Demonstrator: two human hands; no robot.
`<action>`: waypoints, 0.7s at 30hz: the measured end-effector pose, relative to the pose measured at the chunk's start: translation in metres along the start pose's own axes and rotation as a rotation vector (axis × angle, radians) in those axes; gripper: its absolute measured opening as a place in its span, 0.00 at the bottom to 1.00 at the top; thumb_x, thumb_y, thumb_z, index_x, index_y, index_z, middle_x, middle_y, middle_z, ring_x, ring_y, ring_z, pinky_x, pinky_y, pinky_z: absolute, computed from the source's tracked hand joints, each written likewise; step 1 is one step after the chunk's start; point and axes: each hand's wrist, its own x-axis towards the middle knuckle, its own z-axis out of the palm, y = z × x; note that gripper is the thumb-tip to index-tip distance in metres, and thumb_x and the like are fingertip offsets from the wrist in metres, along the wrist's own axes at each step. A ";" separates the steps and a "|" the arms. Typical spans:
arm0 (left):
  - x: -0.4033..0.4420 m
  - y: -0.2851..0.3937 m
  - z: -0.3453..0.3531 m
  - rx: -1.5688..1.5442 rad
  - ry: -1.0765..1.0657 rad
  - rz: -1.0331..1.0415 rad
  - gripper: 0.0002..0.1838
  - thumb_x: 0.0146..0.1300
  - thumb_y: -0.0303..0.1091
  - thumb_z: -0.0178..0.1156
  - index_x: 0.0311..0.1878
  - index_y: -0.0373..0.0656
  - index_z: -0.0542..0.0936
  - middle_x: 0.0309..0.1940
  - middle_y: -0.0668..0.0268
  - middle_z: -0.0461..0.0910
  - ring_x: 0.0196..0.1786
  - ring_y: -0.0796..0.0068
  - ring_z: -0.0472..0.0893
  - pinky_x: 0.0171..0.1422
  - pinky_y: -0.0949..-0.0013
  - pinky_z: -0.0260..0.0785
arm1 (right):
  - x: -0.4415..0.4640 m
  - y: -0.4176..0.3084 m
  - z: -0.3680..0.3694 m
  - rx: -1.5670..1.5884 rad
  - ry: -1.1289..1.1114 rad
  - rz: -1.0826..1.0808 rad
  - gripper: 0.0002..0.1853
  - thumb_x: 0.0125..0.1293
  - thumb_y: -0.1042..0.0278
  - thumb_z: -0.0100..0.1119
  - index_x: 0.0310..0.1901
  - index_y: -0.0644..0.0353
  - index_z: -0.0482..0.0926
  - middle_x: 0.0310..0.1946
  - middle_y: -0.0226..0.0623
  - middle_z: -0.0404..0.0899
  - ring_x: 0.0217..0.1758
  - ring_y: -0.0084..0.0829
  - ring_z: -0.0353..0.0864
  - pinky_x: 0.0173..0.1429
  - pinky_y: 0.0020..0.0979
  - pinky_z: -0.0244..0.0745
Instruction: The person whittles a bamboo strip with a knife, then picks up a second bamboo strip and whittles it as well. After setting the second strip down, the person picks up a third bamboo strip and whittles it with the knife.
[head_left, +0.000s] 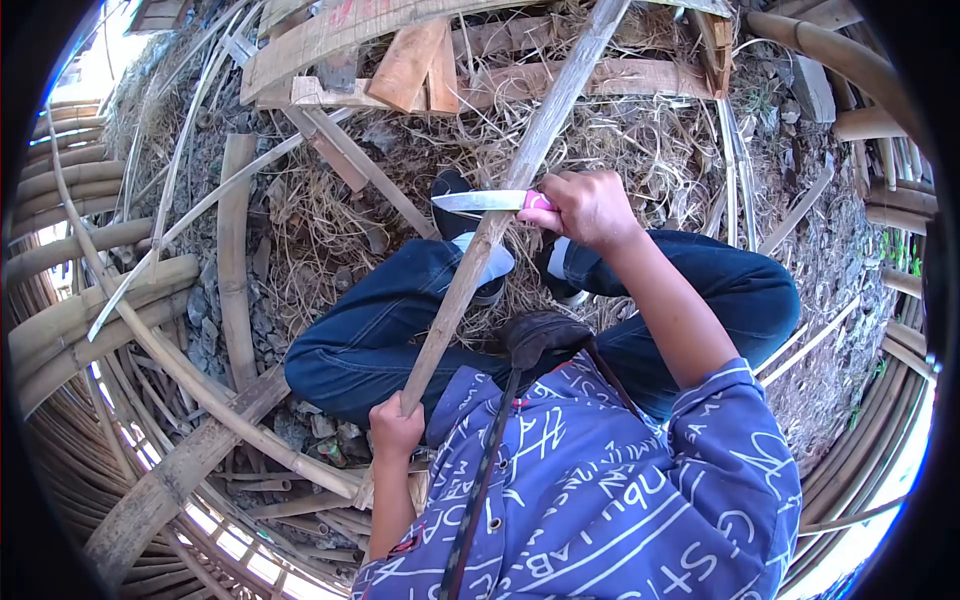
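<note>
My right hand [588, 208] is closed around the pink handle of a knife [480, 201]. The blade points left and lies across a long wooden stick [462, 290], apparently touching it. My left hand [397, 428] is wrapped round the near end of this stick, low beside my shirt. From there the stick slants up and away to the right, past the wooden boards at the top. Beyond the knife its surface looks paler; nearer my left hand it is browner. Part of the knife handle is hidden by my fingers.
My bent legs [370, 330] flank the stick. Dry shavings [330, 215] cover the ground. Wooden boards [350, 45] lie ahead, with a short wood block [412, 65] on them. Bamboo poles [235, 250] lie at left, and more bamboo [840, 60] stands at upper right.
</note>
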 end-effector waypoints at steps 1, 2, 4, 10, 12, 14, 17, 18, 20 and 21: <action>0.000 0.000 0.000 -0.008 0.008 0.013 0.04 0.49 0.26 0.59 0.24 0.36 0.75 0.18 0.49 0.76 0.24 0.47 0.79 0.29 0.57 0.71 | 0.000 0.000 0.001 0.013 0.004 -0.002 0.29 0.59 0.35 0.57 0.18 0.54 0.69 0.12 0.32 0.72 0.15 0.37 0.76 0.20 0.36 0.71; -0.001 0.000 0.000 -0.008 0.010 0.007 0.04 0.49 0.26 0.59 0.24 0.36 0.75 0.18 0.49 0.76 0.24 0.47 0.79 0.29 0.57 0.71 | -0.001 -0.001 0.001 0.016 0.001 -0.006 0.29 0.59 0.35 0.57 0.18 0.54 0.69 0.12 0.32 0.72 0.15 0.37 0.76 0.20 0.36 0.71; -0.001 0.002 0.000 -0.026 0.008 -0.001 0.04 0.48 0.26 0.59 0.24 0.35 0.76 0.18 0.49 0.75 0.25 0.47 0.79 0.29 0.57 0.71 | -0.001 -0.001 0.000 -0.036 -0.002 0.004 0.28 0.58 0.35 0.58 0.18 0.54 0.69 0.11 0.32 0.71 0.15 0.37 0.76 0.20 0.36 0.71; -0.002 0.000 0.001 0.010 0.039 0.028 0.05 0.47 0.26 0.60 0.22 0.36 0.74 0.17 0.50 0.75 0.24 0.46 0.79 0.29 0.55 0.71 | 0.002 -0.003 -0.008 -0.089 0.010 -0.046 0.27 0.57 0.37 0.59 0.18 0.54 0.69 0.14 0.31 0.72 0.17 0.35 0.77 0.21 0.35 0.72; -0.003 0.000 0.002 -0.003 0.053 0.021 0.06 0.49 0.26 0.59 0.23 0.35 0.73 0.17 0.49 0.74 0.24 0.47 0.79 0.28 0.58 0.69 | 0.003 -0.004 -0.009 -0.101 0.037 -0.046 0.27 0.57 0.37 0.59 0.18 0.54 0.69 0.15 0.31 0.72 0.17 0.34 0.77 0.22 0.35 0.72; -0.004 0.001 0.003 -0.014 0.067 0.011 0.06 0.50 0.25 0.58 0.23 0.34 0.73 0.17 0.48 0.73 0.24 0.48 0.79 0.26 0.60 0.68 | 0.003 -0.002 -0.010 -0.108 0.032 -0.061 0.27 0.57 0.36 0.59 0.18 0.54 0.69 0.15 0.30 0.72 0.17 0.34 0.77 0.21 0.35 0.72; -0.003 0.005 0.000 -0.012 0.075 -0.037 0.10 0.52 0.29 0.63 0.25 0.35 0.73 0.17 0.49 0.75 0.24 0.49 0.80 0.27 0.61 0.68 | 0.000 0.008 -0.013 -0.176 0.017 -0.063 0.27 0.57 0.36 0.59 0.18 0.53 0.69 0.14 0.29 0.71 0.17 0.32 0.77 0.21 0.33 0.72; -0.002 0.008 -0.001 -0.024 0.080 -0.010 0.14 0.54 0.37 0.66 0.28 0.36 0.73 0.18 0.50 0.76 0.25 0.49 0.81 0.27 0.59 0.70 | -0.001 0.013 -0.014 -0.177 0.015 -0.069 0.27 0.57 0.36 0.59 0.18 0.53 0.69 0.14 0.29 0.71 0.17 0.32 0.77 0.21 0.33 0.72; -0.003 0.007 -0.002 -0.039 0.080 0.015 0.19 0.55 0.44 0.69 0.31 0.38 0.74 0.18 0.52 0.77 0.25 0.49 0.81 0.28 0.57 0.72 | -0.004 0.018 -0.017 -0.224 0.039 -0.056 0.27 0.56 0.35 0.59 0.18 0.52 0.69 0.13 0.29 0.71 0.16 0.31 0.76 0.21 0.32 0.72; -0.003 0.003 -0.004 -0.082 0.046 0.009 0.23 0.57 0.50 0.66 0.33 0.38 0.73 0.18 0.52 0.77 0.25 0.49 0.81 0.28 0.58 0.71 | -0.004 0.018 -0.018 -0.217 0.048 -0.064 0.27 0.56 0.35 0.59 0.18 0.52 0.69 0.13 0.29 0.71 0.15 0.31 0.76 0.20 0.32 0.71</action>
